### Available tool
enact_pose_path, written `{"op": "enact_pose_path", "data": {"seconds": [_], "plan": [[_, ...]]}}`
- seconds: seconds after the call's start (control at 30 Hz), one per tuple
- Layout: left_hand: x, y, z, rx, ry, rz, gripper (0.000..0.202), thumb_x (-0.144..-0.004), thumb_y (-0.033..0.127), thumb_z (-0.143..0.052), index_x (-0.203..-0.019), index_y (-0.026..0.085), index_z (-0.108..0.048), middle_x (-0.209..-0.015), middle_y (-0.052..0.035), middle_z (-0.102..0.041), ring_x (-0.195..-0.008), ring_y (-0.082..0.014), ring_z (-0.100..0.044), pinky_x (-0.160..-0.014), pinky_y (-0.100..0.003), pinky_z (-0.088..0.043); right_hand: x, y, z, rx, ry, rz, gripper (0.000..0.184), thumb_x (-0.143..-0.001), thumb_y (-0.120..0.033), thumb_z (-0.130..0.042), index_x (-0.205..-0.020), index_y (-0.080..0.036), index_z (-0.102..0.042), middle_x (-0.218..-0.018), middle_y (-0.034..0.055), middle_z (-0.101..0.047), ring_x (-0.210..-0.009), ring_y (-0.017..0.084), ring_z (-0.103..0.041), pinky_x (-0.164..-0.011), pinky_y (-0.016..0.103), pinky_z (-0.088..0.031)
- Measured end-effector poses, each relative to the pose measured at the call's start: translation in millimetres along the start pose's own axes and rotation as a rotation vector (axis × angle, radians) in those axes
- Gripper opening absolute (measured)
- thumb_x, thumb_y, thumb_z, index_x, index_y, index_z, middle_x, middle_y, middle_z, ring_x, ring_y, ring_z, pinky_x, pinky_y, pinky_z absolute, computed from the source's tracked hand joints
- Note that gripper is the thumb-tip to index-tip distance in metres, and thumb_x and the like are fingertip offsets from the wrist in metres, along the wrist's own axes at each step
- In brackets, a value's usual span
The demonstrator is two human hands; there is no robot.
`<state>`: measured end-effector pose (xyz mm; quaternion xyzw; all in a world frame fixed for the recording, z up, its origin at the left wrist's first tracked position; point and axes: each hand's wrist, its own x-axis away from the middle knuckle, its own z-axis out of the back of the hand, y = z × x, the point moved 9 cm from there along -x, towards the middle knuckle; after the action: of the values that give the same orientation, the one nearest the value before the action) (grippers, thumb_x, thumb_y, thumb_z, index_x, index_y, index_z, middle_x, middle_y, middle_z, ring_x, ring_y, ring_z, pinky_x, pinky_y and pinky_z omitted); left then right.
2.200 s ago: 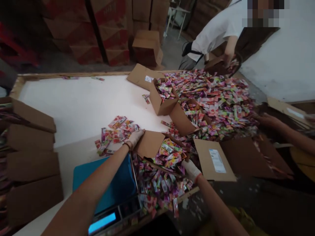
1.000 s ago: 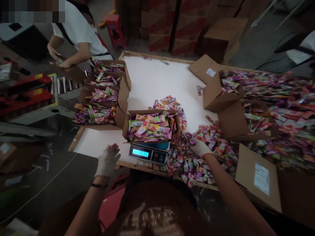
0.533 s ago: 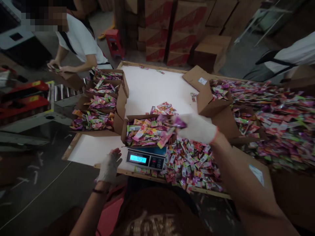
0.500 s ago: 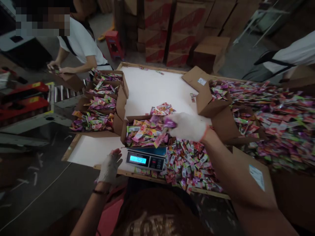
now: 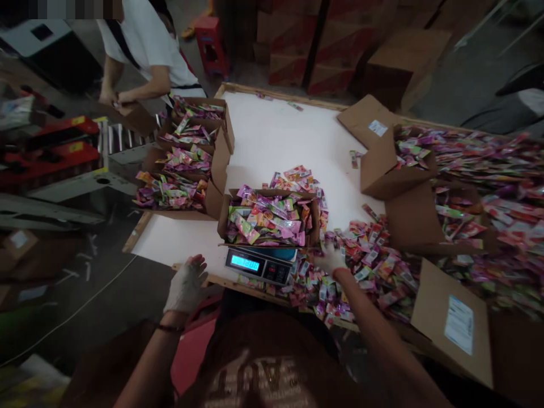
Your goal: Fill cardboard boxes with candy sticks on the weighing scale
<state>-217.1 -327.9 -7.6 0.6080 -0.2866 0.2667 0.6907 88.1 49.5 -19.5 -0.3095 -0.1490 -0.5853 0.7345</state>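
Observation:
A cardboard box (image 5: 268,247) filled with small colourful candy packets (image 5: 272,218) sits on a digital scale (image 5: 260,266) with a lit blue display. My right hand (image 5: 329,259), in a white glove, is at the box's right side, over a heap of loose packets (image 5: 374,255). Motion smears its fingers, so I cannot tell whether they hold anything. To the left of the scale, at the table's front edge, my gloved left hand (image 5: 186,285) is open and holds nothing, its bare fingertips stretched out.
Several filled boxes (image 5: 220,164) line the table's left side. More boxes (image 5: 378,170) and a large packet pile (image 5: 510,209) are on the right. A co-worker (image 5: 148,51) handles a carton beside a roller conveyor (image 5: 117,137). Stacked cartons (image 5: 293,45) stand behind the table.
My right hand has gone from above the box, where it held packets, down to the heap on its right. More packets now lie in the box. The view has shifted.

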Motion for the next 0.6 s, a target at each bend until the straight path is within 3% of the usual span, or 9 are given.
{"op": "enact_pose_path", "data": {"seconds": [0.1, 0.17, 0.2, 0.3, 0.4, 0.5, 0.57, 0.6], "plan": [[0, 3, -4.2, -0.018, -0.024, -0.036, 0.01, -0.093, 0.028, -0.066, -0.098, 0.025, -0.073, -0.106, -0.0088, -0.079, -0.104, -0.0246, -0.075, -0.086, -0.035, -0.062, 18, 25, -64, 0.093, -0.097, -0.099, 0.061, -0.076, -0.016, -0.076, -0.137, -0.011, -0.072, -0.146, 0.0318, -0.065, -0.114, 0.039, -0.077, -0.093, 0.046, -0.058], [3, 9, -12.2, -0.019, -0.035, -0.034, 0.014, -0.097, 0.029, -0.061, -0.097, 0.023, -0.074, -0.105, -0.009, -0.079, -0.099, -0.0222, -0.074, -0.083, -0.032, -0.06, 17, 25, -74, 0.099, -0.135, -0.071, 0.043, -0.078, -0.011, -0.071, -0.12, -0.012, -0.078, -0.133, 0.0262, -0.074, -0.113, 0.034, -0.078, -0.094, 0.039, -0.056], [5, 12, -16.6, -0.019, -0.037, -0.028, 0.018, -0.099, 0.028, -0.058, -0.096, 0.022, -0.074, -0.104, -0.0088, -0.078, -0.096, -0.0205, -0.073, -0.082, -0.03, -0.059, 13, 24, -68, 0.094, -0.146, -0.045, 0.035, -0.078, -0.009, -0.069, -0.111, -0.015, -0.08, -0.122, 0.0204, -0.078, -0.11, 0.03, -0.077, -0.094, 0.036, -0.055], [10, 18, -29.1, -0.025, -0.045, -0.009, 0.02, -0.1, 0.024, -0.055, -0.092, 0.02, -0.073, -0.102, -0.0073, -0.077, -0.09, -0.0179, -0.07, -0.081, -0.028, -0.056, -6, 22, -14, 0.071, -0.135, 0.04, 0.024, -0.078, -0.007, -0.065, -0.093, -0.021, -0.077, -0.098, 0.0079, -0.08, -0.103, 0.024, -0.075, -0.092, 0.029, -0.053], [12, 19, -35.2, -0.022, -0.054, -0.012, 0.017, -0.096, 0.025, -0.057, -0.092, 0.021, -0.073, -0.104, -0.0075, -0.076, -0.095, -0.0201, -0.071, -0.087, -0.032, -0.057, -3, 6, 77, 0.008, -0.028, 0.208, 0.017, -0.078, -0.011, -0.062, -0.085, -0.022, -0.073, -0.088, 0.0046, -0.076, -0.093, 0.023, -0.07, -0.089, 0.032, -0.054], [10, 12, -36.4, -0.049, -0.059, 0.006, 0.015, -0.092, 0.028, -0.059, -0.092, 0.022, -0.072, -0.102, -0.0089, -0.075, -0.1, -0.0238, -0.072, -0.095, -0.038, -0.058, 46, -58, 167, -0.151, 0.108, 0.584, 0.019, -0.08, -0.018, -0.06, -0.09, -0.023, -0.075, -0.084, 0.0034, -0.074, -0.082, 0.023, -0.065, -0.081, 0.035, -0.054], [9, 10, -38.8, -0.062, -0.082, 0.006, 0.013, -0.091, 0.029, -0.059, -0.092, 0.023, -0.071, -0.105, -0.0098, -0.076, -0.103, -0.0254, -0.073, -0.098, -0.041, -0.058, 91, -123, 195, -0.188, 0.076, 0.861, 0.022, -0.083, -0.018, -0.057, -0.094, -0.022, -0.076, -0.088, 0.0031, -0.073, -0.084, 0.021, -0.066, -0.082, 0.035, -0.056], [9, 9, -40.6, -0.06, -0.097, 0.002, 0.013, -0.091, 0.029, -0.059, -0.092, 0.024, -0.071, -0.107, -0.0102, -0.076, -0.105, -0.0258, -0.073, -0.099, -0.041, -0.058, 110, -157, 197, -0.172, 0.049, 0.97, 0.023, -0.083, -0.016, -0.057, -0.093, -0.022, -0.076, -0.088, 0.0023, -0.073, -0.086, 0.02, -0.067, -0.086, 0.035, -0.056]]}}
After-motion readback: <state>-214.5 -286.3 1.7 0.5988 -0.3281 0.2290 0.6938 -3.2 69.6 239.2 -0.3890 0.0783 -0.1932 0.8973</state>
